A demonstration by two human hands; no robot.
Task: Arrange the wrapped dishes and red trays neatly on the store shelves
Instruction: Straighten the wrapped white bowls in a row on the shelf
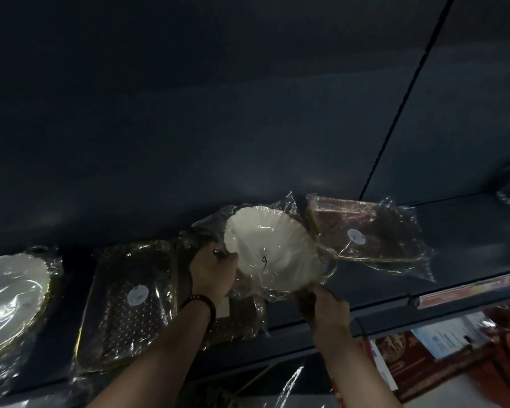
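While both hands are holding it tilted over the dark shelf, the white dish in clear wrap is facing the camera, and a small dark mark on it is proving too small to read. The left hand is gripping the dish's left rim with curled fingers. The right hand is pinching the dish's lower right edge, its fingertips mostly hiding behind the wrap. Below the dish, a wrapped tray is lying half covered by the left wrist and its bracelet; whether the dish is touching it cannot be told. Just right of the dish a red tray is resting flat. Left of the dish, a dotted tray is lying in dim light, and further left a second white dish is being cut off by the frame.
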